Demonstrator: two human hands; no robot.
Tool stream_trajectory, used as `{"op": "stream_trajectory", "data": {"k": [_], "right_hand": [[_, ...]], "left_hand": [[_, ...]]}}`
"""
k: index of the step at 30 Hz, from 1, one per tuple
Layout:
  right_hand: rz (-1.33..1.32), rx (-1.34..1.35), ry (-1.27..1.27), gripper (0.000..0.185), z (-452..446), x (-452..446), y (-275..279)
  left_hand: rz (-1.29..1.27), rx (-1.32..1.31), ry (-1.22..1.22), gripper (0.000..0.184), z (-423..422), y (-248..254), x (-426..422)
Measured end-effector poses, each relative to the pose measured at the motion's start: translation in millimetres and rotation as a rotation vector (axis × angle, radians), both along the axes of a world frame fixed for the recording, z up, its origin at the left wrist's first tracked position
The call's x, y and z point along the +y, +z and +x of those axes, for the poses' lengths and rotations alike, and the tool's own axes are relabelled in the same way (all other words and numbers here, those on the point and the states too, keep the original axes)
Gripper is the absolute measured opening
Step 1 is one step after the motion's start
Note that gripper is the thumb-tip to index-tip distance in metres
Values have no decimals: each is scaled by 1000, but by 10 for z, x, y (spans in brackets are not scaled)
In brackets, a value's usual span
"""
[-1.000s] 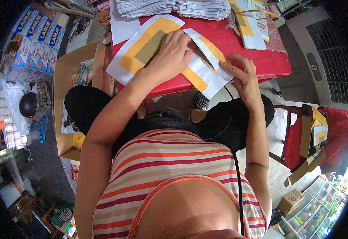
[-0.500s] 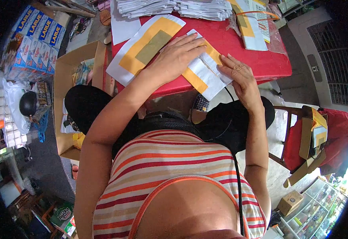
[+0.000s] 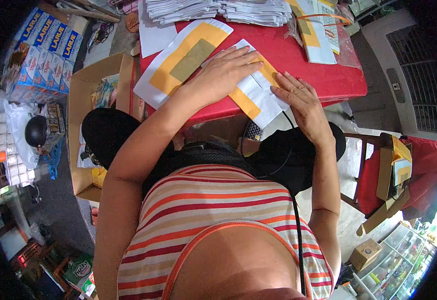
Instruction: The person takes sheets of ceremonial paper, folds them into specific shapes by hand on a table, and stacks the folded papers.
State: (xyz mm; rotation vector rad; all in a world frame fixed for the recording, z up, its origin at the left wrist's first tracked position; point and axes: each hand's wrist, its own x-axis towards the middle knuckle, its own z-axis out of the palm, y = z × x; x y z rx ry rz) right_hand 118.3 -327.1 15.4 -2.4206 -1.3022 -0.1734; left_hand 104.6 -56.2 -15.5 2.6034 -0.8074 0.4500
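On the red table (image 3: 323, 82) in front of me lies a folded white paper piece with yellow bands (image 3: 263, 111), set at a slant with one corner over the near edge. My left hand (image 3: 223, 72) lies flat across its upper left part, fingers stretched out to the right. Against its right edge rests my right hand (image 3: 298, 95), fingers extended and lightly touching the paper. Left of it is a flat white sheet with a yellow frame and an olive-brown rectangle (image 3: 193, 60); my left wrist passes over its lower corner.
Stacks of folded white papers (image 3: 218, 11) stand at the table's back. A banded bundle (image 3: 318, 40) lies at the back right. Left of the table is an open cardboard box (image 3: 81, 172). A chair at right holds another cardboard box (image 3: 386, 172).
My left hand has shifted slightly right and down over the folded paper. My right hand has slid a little along its right edge. The flat sheet has stayed put.
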Motion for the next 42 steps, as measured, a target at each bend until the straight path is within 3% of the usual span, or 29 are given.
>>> {"op": "stream_trajectory", "data": {"k": [14, 21, 23, 25, 27, 29, 31, 32, 33, 35, 36, 37, 40, 42], "right_hand": [[-133, -173, -28, 51, -129, -95, 84], [-96, -289, 56, 40, -144, 132, 100], [-21, -134, 47, 40, -157, 130, 239], [53, -68, 10, 40, -107, 151, 369], [133, 48, -30, 38, -42, 149, 578], [176, 141, -58, 30, 122, 125, 724], [61, 279, -239, 18, 328, 89, 880], [235, 181, -113, 14, 417, 150, 933], [252, 294, -200, 19, 453, 229, 1077], [223, 212, -168, 21, 560, 368, 1328], [156, 142, -192, 21, 666, 423, 1400], [150, 101, -122, 21, 740, 503, 1488], [250, 61, 14, 27, 831, 775, 1769], [361, 2, 65, 33, 923, 946, 1949]], "left_hand": [[78, 120, 10, 54, 56, 86, 34], [-5, 121, -8, 53, 90, 40, 98], [-191, 292, -5, 54, 90, 89, 114], [-179, 338, 0, 50, 104, 226, 150], [-318, 564, -27, 50, 75, 336, 170], [-378, 556, -81, 60, 77, 314, 275], [-622, 798, -145, 76, -19, 464, 342], [-629, 738, -144, 74, -79, 553, 369], [-629, 732, -144, 74, -102, 556, 421], [-665, 750, -25, 61, -132, 529, 519], [-932, 763, -44, 50, -107, 391, 507], [-933, 758, -42, 50, -107, 401, 528], [-1458, 764, -257, 39, -102, 530, 540], [-1502, 768, -247, 40, -66, 684, 666]]}}
